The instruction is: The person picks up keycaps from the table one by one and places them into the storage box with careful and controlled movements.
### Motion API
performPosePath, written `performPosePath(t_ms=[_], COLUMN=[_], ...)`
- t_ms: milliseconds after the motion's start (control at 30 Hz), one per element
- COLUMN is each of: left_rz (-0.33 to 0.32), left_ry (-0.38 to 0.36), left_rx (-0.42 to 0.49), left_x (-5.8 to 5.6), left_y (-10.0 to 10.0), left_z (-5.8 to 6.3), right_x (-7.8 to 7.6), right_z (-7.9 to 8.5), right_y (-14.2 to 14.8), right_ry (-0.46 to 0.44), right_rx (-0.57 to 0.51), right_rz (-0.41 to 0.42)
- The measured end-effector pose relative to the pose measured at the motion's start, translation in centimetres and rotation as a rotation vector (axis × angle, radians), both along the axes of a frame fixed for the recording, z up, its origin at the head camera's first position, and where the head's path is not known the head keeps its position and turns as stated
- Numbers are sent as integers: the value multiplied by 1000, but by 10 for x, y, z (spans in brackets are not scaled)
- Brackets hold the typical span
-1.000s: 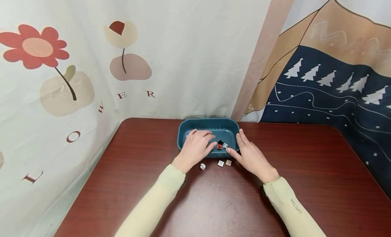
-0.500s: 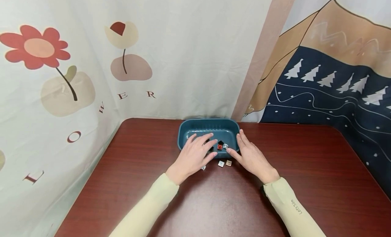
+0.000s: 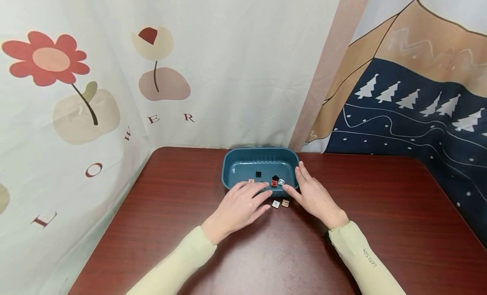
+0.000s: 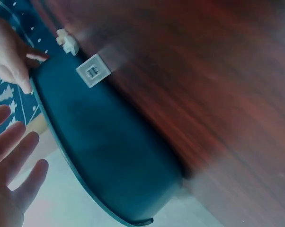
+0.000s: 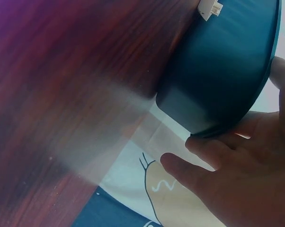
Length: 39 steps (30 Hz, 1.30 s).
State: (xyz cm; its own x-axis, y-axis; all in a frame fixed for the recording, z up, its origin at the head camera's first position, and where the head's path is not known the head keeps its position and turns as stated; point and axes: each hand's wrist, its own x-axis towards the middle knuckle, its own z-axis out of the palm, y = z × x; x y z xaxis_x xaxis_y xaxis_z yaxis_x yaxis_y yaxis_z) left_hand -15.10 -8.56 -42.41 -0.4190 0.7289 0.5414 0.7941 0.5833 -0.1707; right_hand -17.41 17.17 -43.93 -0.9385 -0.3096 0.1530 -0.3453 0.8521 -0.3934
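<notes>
A dark teal plastic basin (image 3: 262,150) stands at the table's back edge. My left hand (image 3: 240,207) hovers over its front rim with fingers spread, holding nothing. In the left wrist view, those fingers (image 4: 20,158) are apart from the basin. My right hand (image 3: 315,198) rests against the basin's right end, thumb at the front rim and straight fingers along the outside. Inside lie small keycaps: a black keycap (image 3: 258,174), a red keycap (image 3: 274,183), a white keycap (image 3: 281,182) and others. In front of the basin lie a pale keycap (image 3: 275,204) and a beige keycap (image 3: 285,203).
The brown wooden table (image 3: 304,261) spreads out before the basin. Behind it hangs a white curtain (image 3: 236,75) printed with flowers, and a navy one (image 3: 399,121) with trees is at the right. In the left wrist view, a white keycap (image 4: 93,71) lies beside the basin wall.
My left hand has drawn back out of the basin toward the front rim, uncovering a black keycap and a beige one. It now covers the leftmost white keycap's spot. The right hand stays put.
</notes>
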Motion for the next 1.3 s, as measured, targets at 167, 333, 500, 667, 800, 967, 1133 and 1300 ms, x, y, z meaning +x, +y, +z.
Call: performPosePath(t_ms=[167,333,500,667,800,967,1133,1300], left_rz=[-41,-93,-100,-111,-118,-98,-67,-41], left_ry=[4,-36,-68,-133,-180,-219,-261,-258], left_rx=[-26,-47,-127,-267,-321,-377,-410,-411], left_x=[4,7,9,7,8,10,12,12], left_y=[-4,-7,-10,-12,-13,-15,-17,-18], left_z=[-6,-12,-15,-19,-21,-22,-24,-26], right_x=[0,0,-1,-1,0,-1,0,0], right_z=[0,0,1,0,0,1,2,2], right_y=[0,0,0,0,0,0,-1,0], right_ry=[-23,-28,-33,-41,-48,-50,-57,-56], right_rx=[5,8,8,9,14,19,20,18], right_rz=[-2,-2,-3,-8,-13,-16,-16,-11])
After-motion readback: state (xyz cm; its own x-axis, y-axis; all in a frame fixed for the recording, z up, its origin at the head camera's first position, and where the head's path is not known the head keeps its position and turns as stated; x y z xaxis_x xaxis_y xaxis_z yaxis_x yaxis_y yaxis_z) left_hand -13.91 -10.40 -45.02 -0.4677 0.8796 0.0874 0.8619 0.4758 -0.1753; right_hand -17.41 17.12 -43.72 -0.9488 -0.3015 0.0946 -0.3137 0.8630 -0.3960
